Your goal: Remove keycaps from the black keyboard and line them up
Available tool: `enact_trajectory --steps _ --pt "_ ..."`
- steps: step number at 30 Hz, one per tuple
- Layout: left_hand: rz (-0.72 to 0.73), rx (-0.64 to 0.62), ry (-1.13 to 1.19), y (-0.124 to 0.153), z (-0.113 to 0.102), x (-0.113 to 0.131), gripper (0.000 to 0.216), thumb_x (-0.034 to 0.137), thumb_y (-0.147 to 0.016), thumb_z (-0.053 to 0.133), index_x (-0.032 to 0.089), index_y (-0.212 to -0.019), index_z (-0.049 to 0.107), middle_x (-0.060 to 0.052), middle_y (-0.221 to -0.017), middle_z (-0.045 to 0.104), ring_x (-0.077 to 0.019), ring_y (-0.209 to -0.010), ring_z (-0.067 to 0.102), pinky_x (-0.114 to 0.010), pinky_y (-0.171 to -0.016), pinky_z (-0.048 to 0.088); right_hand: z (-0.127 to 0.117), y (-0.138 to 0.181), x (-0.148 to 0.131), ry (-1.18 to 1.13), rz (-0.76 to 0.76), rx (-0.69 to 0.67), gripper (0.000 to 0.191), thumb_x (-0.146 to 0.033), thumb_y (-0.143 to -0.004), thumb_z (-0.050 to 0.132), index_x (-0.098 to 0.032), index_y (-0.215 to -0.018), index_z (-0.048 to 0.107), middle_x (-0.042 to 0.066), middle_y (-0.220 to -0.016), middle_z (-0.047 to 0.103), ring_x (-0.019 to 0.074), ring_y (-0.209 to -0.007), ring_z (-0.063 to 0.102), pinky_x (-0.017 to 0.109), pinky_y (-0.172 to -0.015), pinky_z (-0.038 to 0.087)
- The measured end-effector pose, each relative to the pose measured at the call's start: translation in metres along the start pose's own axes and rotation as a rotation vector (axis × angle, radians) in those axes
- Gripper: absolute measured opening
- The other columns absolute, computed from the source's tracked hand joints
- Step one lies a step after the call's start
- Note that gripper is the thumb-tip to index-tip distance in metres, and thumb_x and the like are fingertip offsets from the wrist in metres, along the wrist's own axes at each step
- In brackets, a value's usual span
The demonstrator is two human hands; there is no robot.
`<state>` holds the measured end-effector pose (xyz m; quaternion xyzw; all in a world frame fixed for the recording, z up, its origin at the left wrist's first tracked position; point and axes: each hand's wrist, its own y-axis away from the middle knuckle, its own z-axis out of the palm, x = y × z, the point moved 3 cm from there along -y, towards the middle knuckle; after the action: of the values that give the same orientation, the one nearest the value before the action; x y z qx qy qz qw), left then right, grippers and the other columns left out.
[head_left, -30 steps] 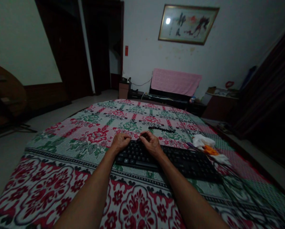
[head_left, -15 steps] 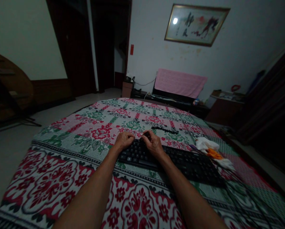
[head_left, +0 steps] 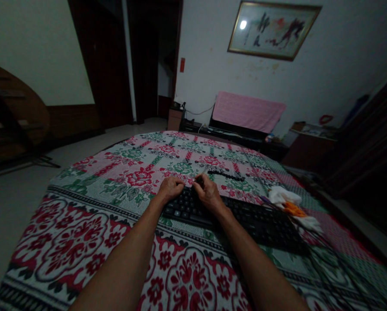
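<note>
A black keyboard lies aslant on a patterned cloth. My left hand is closed at its far left corner, fingers curled under and thumb toward the right; what is in it, if anything, is hidden. Over the left part of the keys, my right hand is closed with thumb and forefinger bent toward each other. Something small and dark shows between those fingers, too dim to name. Beyond the keyboard runs a row of small black pieces, which look like loose keycaps.
The floral cloth covers the whole surface under my arms. White and orange crumpled cloths lie right of the keyboard, with dark cables nearby. Farther back are a pink towel and a framed picture.
The view has shifted slightly, so the room sits a little farther right and higher. Both hands stay closed at the keyboard's left end, with barely any change in the fingers.
</note>
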<state>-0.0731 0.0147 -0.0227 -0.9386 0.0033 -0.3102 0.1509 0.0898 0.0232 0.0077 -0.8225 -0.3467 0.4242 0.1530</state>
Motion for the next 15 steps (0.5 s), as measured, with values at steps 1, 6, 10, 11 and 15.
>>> enact_trajectory --steps 1,6,10,11,15 --pt "-0.003 0.000 0.002 -0.0005 0.0006 -0.0007 0.030 0.025 -0.072 0.047 0.022 -0.086 0.073 -0.001 -0.087 0.072 -0.0179 -0.086 0.063 -0.025 -0.079 0.046 0.0011 -0.0002 0.0008 0.006 -0.002 -0.002 0.018 -0.027 -0.079 0.049 -0.018 -0.095 0.050 0.004 -0.078 0.060 0.0160 -0.072 0.056 0.027 -0.067 0.043" --pt "0.001 -0.009 0.008 -0.0015 0.0028 -0.0024 0.029 0.026 -0.073 0.047 0.023 -0.085 0.073 -0.001 -0.086 0.072 -0.0177 -0.085 0.063 -0.025 -0.078 0.047 0.0030 -0.0002 0.0045 0.003 -0.017 -0.006 0.019 -0.024 -0.076 0.051 -0.018 -0.095 0.051 0.004 -0.081 0.060 0.0163 -0.073 0.056 0.029 -0.070 0.044" --pt "-0.016 -0.006 0.026 -0.0001 0.0011 -0.0011 0.028 0.024 -0.072 0.048 0.023 -0.084 0.073 0.000 -0.086 0.072 -0.0176 -0.084 0.063 -0.025 -0.078 0.047 0.0020 -0.0014 0.0027 0.017 -0.043 -0.042 0.015 -0.022 -0.077 0.050 -0.018 -0.091 0.052 0.004 -0.080 0.060 0.0160 -0.072 0.055 0.029 -0.070 0.043" --pt "-0.020 -0.007 0.029 0.0003 0.0005 -0.0006 0.028 0.024 -0.072 0.048 0.024 -0.084 0.073 0.000 -0.085 0.072 -0.0174 -0.083 0.063 -0.025 -0.078 0.047 0.0021 -0.0020 0.0019 0.019 -0.053 -0.050 0.014 -0.022 -0.077 0.050 -0.018 -0.090 0.052 0.004 -0.080 0.060 0.0160 -0.072 0.055 0.029 -0.069 0.043" --pt "-0.020 0.000 0.029 0.0015 -0.0012 0.0006 0.028 0.023 -0.071 0.049 0.023 -0.084 0.073 0.000 -0.083 0.072 -0.0169 -0.082 0.063 -0.025 -0.078 0.046 0.0035 -0.0055 -0.0002 0.047 -0.065 -0.058 0.012 -0.020 -0.076 0.050 -0.018 -0.087 0.051 0.004 -0.079 0.059 0.0162 -0.071 0.055 0.028 -0.068 0.042"
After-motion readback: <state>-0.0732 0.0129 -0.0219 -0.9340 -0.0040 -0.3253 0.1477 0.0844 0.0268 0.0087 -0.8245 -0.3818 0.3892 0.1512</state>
